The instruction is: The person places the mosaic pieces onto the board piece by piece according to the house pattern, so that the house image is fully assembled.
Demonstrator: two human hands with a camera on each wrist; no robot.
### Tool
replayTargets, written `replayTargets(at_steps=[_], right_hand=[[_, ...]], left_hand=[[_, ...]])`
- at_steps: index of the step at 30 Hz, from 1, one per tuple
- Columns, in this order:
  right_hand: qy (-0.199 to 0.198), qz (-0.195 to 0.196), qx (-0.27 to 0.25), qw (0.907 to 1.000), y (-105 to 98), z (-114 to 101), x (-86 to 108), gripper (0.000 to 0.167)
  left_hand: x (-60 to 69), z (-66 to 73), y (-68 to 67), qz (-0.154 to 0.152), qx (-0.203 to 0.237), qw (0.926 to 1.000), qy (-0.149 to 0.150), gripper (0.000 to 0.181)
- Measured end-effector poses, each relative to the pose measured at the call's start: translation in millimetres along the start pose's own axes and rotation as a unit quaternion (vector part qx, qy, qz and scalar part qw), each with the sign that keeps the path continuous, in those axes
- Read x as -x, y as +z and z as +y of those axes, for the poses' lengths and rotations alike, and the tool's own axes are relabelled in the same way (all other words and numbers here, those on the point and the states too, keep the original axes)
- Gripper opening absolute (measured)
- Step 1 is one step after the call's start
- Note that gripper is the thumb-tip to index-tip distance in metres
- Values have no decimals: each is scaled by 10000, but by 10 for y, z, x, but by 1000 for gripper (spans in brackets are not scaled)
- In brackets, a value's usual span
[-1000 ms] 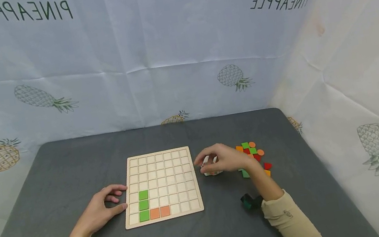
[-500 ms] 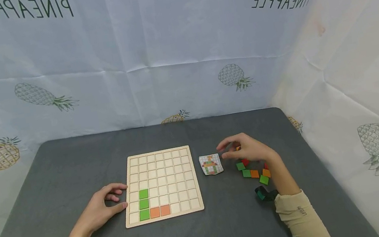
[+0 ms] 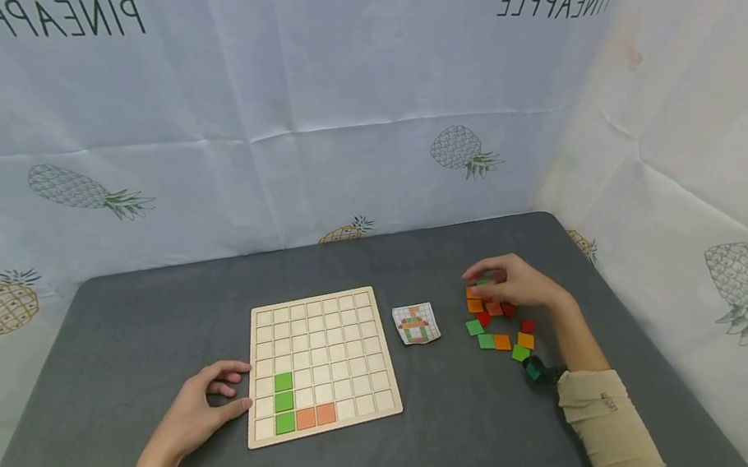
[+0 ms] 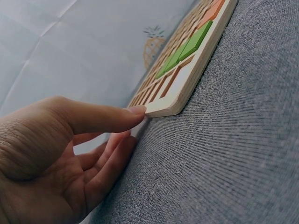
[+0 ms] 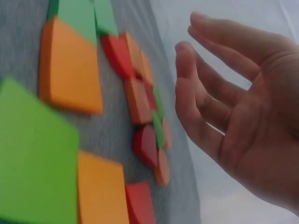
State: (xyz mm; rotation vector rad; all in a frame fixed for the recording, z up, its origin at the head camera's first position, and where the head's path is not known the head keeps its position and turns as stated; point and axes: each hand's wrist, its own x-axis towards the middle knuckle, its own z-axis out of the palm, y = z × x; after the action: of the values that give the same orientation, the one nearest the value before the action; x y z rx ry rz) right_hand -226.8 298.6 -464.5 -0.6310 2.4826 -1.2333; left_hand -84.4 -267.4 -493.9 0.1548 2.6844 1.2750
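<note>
A wooden grid board [image 3: 344, 345] lies on the table. Three green square tiles [image 3: 284, 401] form a column in its lower left, with two orange tiles [image 3: 315, 417] beside the bottom one. My left hand [image 3: 197, 406] rests at the board's left edge; in the left wrist view its thumb touches the corner and its fingers are loosely bent. On the right, my right hand [image 3: 518, 283] hovers over loose tiles. The right wrist view shows its fingers [image 5: 224, 39] apart and holding nothing, near green, red and orange pieces, among them an orange square [image 5: 72, 70].
A small card [image 3: 417, 324] with a coloured grid picture lies between the board and the loose tiles. The dark grey table [image 3: 440, 439] runs back to a hanging pineapple-print cloth [image 3: 351, 104]. Several loose tiles, such as a green one [image 3: 520, 353], lie near the right forearm.
My right hand has moved rightward from over the card to above the loose tiles, uncovering the card. The left hand and the board have stayed in place.
</note>
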Motion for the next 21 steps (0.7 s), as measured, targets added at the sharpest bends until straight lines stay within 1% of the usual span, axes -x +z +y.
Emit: replayTargets(at_steps=[8,11,16,21], right_hand=[[352,240,246,9988,-89,195,5,33],[407,269,374,9981,-100,248,14,32],[407,306,442,9977,-102,312,16,29],[461,415,438,9971,-100,337,13,29]], left_hand=[[0,5,5,-2,-7,10000,-44,52],[-3,-1,11,4,-32,10000,-57,52],[-5,1,17,13,-68,9999,-100,53],[0,8,14,9,-26,10000,-72,53]])
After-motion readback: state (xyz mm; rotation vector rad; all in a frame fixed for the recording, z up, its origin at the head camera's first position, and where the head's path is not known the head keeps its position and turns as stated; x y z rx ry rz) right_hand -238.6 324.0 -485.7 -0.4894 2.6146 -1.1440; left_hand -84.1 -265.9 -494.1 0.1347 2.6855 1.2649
